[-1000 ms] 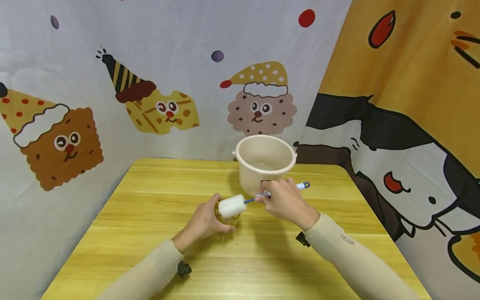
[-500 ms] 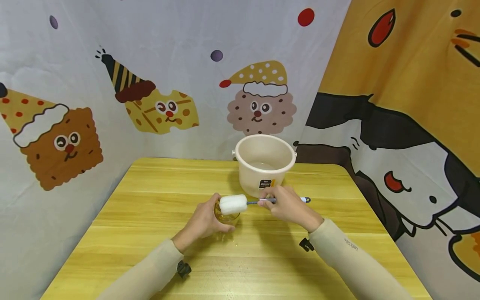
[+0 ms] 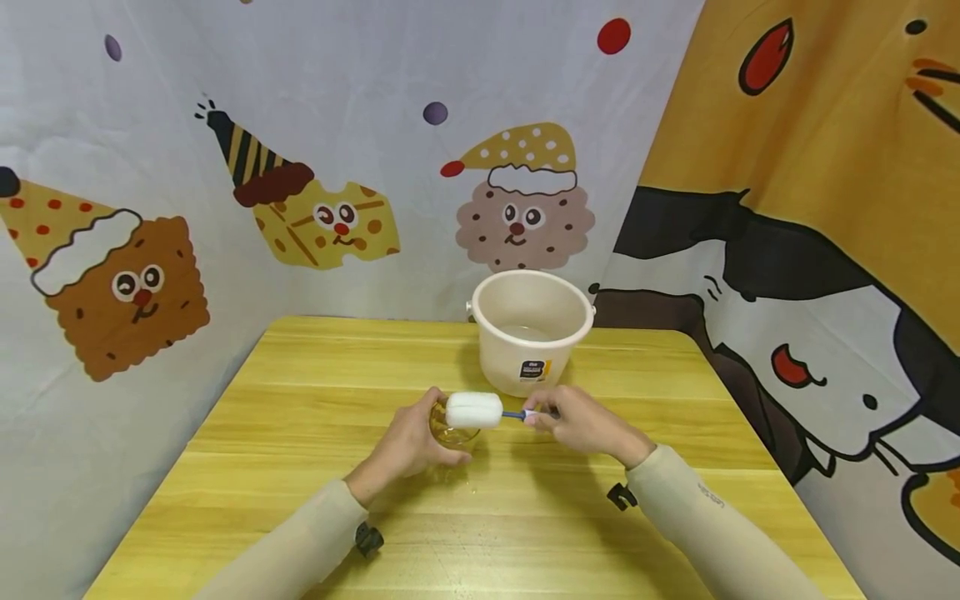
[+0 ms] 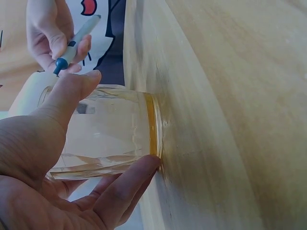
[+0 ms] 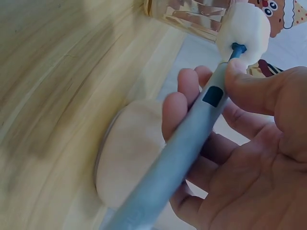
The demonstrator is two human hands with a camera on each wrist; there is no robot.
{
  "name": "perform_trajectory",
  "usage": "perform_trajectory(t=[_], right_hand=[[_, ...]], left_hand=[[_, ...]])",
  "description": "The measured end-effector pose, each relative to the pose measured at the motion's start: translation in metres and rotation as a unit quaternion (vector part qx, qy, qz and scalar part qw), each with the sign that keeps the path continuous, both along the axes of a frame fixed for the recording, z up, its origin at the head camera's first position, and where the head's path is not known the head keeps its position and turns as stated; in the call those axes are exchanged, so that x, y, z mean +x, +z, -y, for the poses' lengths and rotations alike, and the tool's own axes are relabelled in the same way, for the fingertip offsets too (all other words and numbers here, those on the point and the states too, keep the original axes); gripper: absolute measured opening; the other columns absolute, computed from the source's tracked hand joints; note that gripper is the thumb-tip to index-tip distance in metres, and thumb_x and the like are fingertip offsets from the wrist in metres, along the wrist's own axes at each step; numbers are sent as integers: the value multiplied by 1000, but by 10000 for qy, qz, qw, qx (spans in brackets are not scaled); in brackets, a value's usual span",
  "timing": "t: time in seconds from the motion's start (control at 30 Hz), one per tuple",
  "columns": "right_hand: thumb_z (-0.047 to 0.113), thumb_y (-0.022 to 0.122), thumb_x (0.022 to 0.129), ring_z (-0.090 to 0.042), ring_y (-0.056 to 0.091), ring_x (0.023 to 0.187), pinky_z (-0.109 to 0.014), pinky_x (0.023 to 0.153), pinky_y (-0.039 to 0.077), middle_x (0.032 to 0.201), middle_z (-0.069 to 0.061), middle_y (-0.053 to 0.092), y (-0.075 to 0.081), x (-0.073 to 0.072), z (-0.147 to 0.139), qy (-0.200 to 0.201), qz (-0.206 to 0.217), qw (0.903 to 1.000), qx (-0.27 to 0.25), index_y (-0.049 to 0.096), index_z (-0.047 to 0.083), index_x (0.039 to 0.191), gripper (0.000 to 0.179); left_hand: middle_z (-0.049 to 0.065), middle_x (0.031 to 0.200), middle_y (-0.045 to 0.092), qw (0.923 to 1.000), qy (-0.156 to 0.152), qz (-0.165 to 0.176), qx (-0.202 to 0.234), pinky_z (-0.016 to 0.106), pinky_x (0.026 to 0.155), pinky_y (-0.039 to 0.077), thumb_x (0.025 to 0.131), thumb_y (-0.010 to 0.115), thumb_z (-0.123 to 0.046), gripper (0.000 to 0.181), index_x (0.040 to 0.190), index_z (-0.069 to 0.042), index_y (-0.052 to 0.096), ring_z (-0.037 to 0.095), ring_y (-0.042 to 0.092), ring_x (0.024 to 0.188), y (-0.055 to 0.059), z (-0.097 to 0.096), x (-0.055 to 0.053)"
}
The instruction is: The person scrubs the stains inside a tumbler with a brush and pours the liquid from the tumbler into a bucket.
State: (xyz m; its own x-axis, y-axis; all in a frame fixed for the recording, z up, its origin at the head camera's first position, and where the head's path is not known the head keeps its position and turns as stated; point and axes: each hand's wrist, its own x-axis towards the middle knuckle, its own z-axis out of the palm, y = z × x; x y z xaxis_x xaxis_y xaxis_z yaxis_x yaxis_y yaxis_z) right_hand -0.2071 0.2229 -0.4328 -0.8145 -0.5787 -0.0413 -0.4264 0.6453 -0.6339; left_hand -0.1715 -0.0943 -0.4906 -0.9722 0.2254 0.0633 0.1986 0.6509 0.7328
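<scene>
An amber-tinted clear glass cup (image 4: pixel 105 129) is gripped by my left hand (image 3: pixel 411 437), with the thumb on one side and fingers on the other. In the head view the glass stands low over the table, its mouth partly hidden by a sponge. That white sponge head belongs to a cup brush (image 3: pixel 474 410) lying across the glass's rim. My right hand (image 3: pixel 581 423) pinches the brush by its pale handle (image 5: pixel 192 129), close to the dark blue stem. In the right wrist view the sponge sits beside the glass mouth, outside it as far as shown.
Behind the hands stands a cream bucket (image 3: pixel 525 350) with a dark label, some liquid seemingly at its bottom. The wooden table (image 3: pixel 315 367) carries small water drops near the glass. Printed cartoon cloth (image 3: pixel 337 75) hangs behind and at the right.
The right hand has moved slightly right and nearer, and the sponge has shifted right, from tilted to level above the glass mouth. The left hand and glass have stayed nearly still.
</scene>
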Motion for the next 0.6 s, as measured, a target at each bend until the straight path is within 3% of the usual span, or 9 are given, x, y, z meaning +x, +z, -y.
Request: perform_trajectory(t=[0.17,0.43,0.6], right_hand=[[14,78,111,-11,60,77,-25,69,53,91,-12,76,-3,-4,-4,185,86,9998,-31,84,17,112,7],[16,85,107,-7,64,79,-25,74,57,92,-6,82,-4,-6,-11,341,152,9993,-29,84,12,113,8],[10,85,105,-18,72,81,-25,75,59,97,-11,86,-5,-8,-17,268,253,9993,-80,85,13,112,7]], left_hand=[[16,124,85,10000,-31,-14,56,45,87,69,71,116,-30,88,140,-9,64,30,81,104,0,0,0],[17,125,84,10000,1,-35,5,50,93,70,71,116,-33,89,139,-10,64,33,81,108,-1,1,0],[17,127,86,9999,-33,10,111,50,95,71,72,115,-31,85,136,-10,64,35,82,112,-3,1,0]])
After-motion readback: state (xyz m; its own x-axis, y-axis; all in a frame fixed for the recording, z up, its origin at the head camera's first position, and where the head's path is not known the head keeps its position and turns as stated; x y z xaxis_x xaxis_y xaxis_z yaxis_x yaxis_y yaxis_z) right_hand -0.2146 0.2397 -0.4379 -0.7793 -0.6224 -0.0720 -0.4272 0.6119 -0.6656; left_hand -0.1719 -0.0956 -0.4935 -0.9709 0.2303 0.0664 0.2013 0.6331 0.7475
